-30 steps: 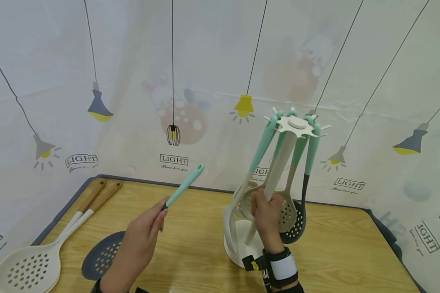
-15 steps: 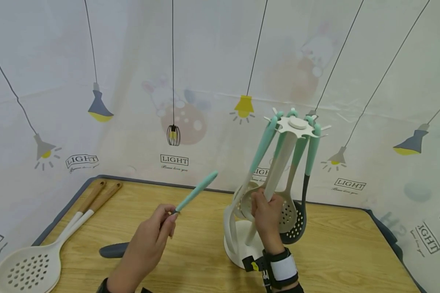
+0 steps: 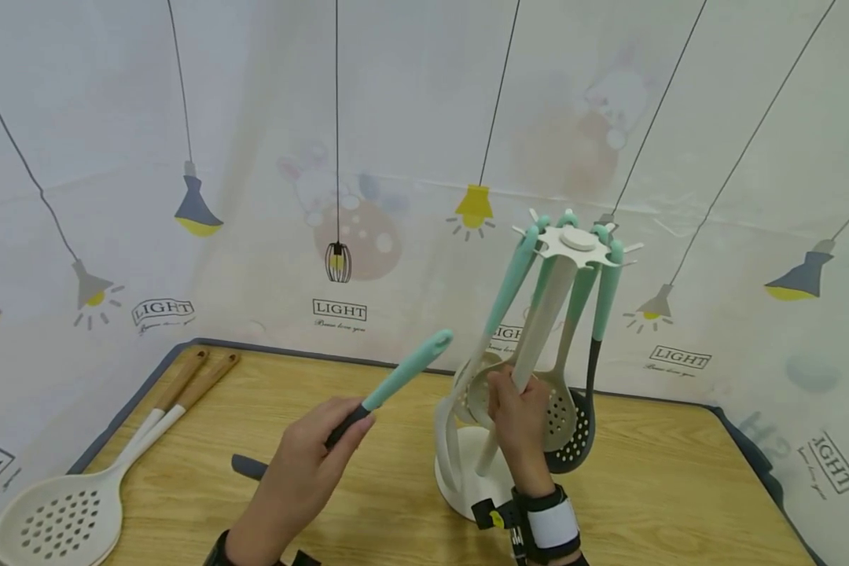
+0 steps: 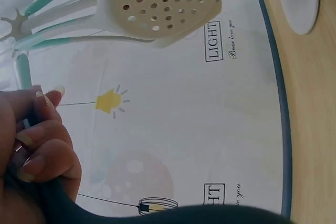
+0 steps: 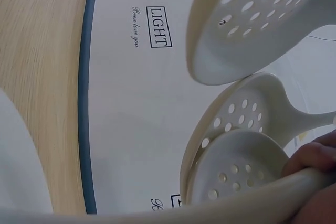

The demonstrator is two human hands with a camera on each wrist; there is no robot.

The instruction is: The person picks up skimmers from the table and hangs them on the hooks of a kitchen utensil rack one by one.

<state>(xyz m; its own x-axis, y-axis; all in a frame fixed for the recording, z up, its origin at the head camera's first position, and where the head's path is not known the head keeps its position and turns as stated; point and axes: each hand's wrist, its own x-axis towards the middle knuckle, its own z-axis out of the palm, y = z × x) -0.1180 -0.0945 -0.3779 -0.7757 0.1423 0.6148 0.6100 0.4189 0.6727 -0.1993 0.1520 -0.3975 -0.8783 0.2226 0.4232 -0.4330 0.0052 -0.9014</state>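
Note:
My left hand (image 3: 304, 464) grips a dark skimmer (image 3: 350, 423) with a mint handle, which slants up toward the utensil stand (image 3: 578, 240). The dark head shows nearly edge-on behind the wrist and runs along the bottom of the left wrist view. Around the stand's white pole (image 3: 541, 322) are the curled fingers of my right hand (image 3: 518, 424). From the stand's top ring hang several mint-handled utensils, among them a pale ladle (image 3: 447, 448), a beige slotted spoon (image 3: 559, 417) and a dark perforated skimmer (image 3: 580, 444). More perforated heads (image 5: 247, 103) fill the right wrist view.
Two white skimmers (image 3: 64, 519) with wooden handles lie overlapping at the left of the wood-grain table (image 3: 679, 472). The stand's round white base (image 3: 467, 495) rests on the table. A printed curtain (image 3: 410, 259) closes off the back.
My left hand has moved right with the skimmer, bringing its handle closer to the stand. The skimmer's head has turned from face-up to edge-on. My right hand keeps its grip.

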